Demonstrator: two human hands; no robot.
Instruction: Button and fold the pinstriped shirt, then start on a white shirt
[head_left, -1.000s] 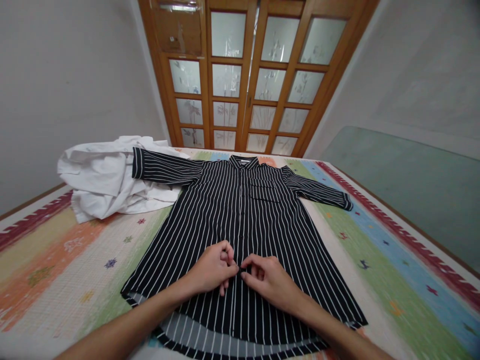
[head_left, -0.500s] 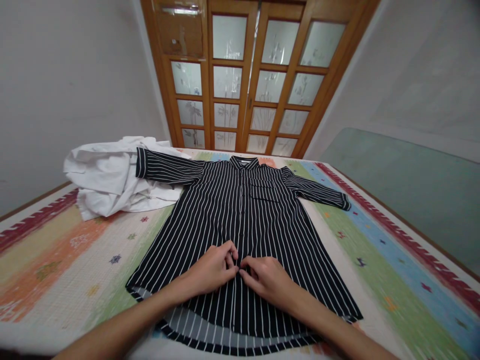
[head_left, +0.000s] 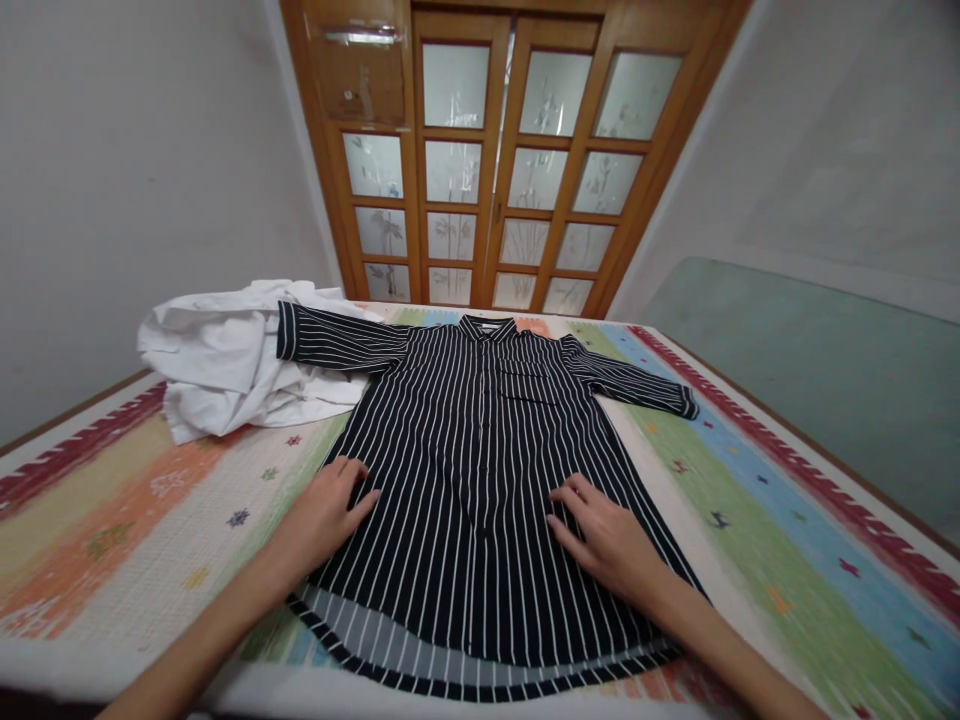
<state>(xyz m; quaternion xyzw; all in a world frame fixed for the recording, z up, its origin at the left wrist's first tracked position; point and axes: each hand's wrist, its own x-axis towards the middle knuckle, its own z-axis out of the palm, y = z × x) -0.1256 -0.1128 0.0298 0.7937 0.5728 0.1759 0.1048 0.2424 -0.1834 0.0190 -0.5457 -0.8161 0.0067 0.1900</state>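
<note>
A black shirt with white stripes (head_left: pixel 472 430) lies front side up, its collar at the far end and its sleeves spread out to both sides. The front placket looks closed down the middle. At the shirt's left edge is my left hand (head_left: pixel 326 510), fingers apart and curved, holding nothing. My right hand (head_left: pixel 600 525) is over the right half of the shirt front, also with its fingers apart and nothing in them. Whether the fingertips touch the cloth I cannot tell. Below the front hem, the grey inside of the longer back panel shows.
A crumpled white cloth (head_left: pixel 232 360) lies at the far left, partly under the shirt's left sleeve. Beneath everything is a colourful striped bedspread (head_left: pixel 757 530). A pale green panel (head_left: pixel 810 370) stands along the right side, and wooden glass-paned doors (head_left: pixel 491 170) are behind.
Both hands have parted from the middle placket, the left moving to the shirt's left edge and the right moving rightward. Their fingers have come apart from the pinch at the placket.
</note>
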